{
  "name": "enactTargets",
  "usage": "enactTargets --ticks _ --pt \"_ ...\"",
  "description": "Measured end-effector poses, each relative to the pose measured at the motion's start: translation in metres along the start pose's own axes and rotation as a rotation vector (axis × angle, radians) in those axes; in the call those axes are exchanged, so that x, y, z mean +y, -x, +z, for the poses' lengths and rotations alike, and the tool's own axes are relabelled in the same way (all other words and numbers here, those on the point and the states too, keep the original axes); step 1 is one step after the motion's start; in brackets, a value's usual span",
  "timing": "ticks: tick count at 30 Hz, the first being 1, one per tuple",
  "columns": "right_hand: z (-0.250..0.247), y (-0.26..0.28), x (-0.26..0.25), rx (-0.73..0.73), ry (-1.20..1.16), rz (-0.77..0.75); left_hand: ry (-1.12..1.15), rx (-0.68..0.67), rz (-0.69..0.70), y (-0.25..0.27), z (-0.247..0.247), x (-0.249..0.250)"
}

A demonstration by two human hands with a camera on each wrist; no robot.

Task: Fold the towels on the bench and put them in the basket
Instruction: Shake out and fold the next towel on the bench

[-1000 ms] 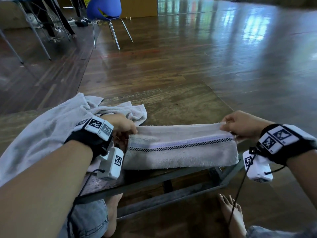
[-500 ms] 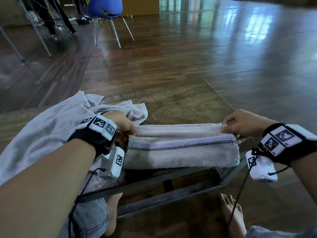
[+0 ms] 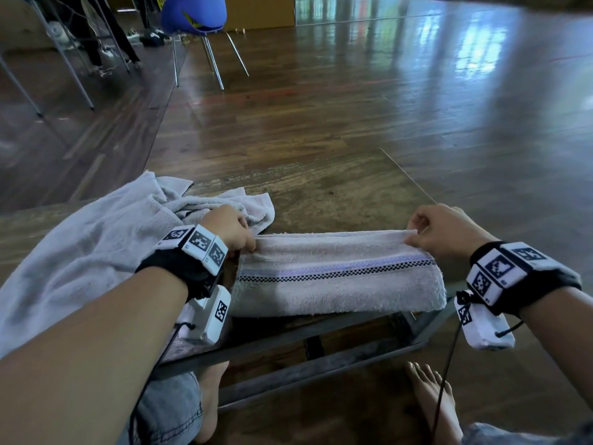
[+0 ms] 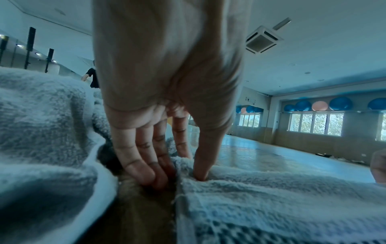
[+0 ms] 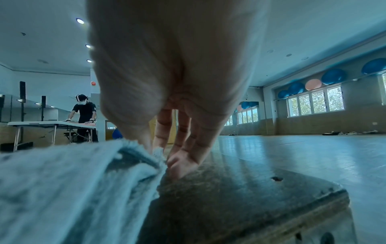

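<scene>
A pale pink towel (image 3: 337, 277) with a checked stripe lies folded lengthwise across the wooden bench (image 3: 321, 194), its near edge hanging over the front. My left hand (image 3: 232, 231) pinches the towel's far left corner (image 4: 188, 166) between thumb and fingers. At the far right corner (image 5: 146, 151) my right hand (image 3: 439, 229) pinches the folded edge. A second, crumpled grey-white towel (image 3: 96, 239) is heaped on the bench at the left, behind my left wrist. No basket is in view.
The bench's metal frame (image 3: 321, 332) runs under the front edge, with my bare feet (image 3: 430, 399) below. A blue chair (image 3: 192, 14) and table legs (image 3: 64, 59) stand far back left. Shiny wood floor surrounds the bench. Another person (image 5: 85, 115) works at a distant table.
Both hands have carried the towel's top edge a little farther from me across the bench, flattening the fold. The grey towel has not moved.
</scene>
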State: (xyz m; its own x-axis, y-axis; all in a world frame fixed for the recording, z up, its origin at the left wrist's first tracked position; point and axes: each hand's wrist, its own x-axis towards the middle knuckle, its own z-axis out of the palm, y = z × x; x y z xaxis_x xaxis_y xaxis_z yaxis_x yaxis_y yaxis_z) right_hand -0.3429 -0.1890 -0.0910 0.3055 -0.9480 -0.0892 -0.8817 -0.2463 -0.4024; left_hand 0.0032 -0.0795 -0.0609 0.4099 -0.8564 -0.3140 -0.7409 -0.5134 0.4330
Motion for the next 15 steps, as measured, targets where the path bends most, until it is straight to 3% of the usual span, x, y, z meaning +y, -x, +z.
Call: enactTargets --ticks 15 --pt "-0.0097 0.003 -0.006 -0.03 0.026 -0.03 -0.199 0.004 0.2 -0.0016 -0.0032 -0.0077"
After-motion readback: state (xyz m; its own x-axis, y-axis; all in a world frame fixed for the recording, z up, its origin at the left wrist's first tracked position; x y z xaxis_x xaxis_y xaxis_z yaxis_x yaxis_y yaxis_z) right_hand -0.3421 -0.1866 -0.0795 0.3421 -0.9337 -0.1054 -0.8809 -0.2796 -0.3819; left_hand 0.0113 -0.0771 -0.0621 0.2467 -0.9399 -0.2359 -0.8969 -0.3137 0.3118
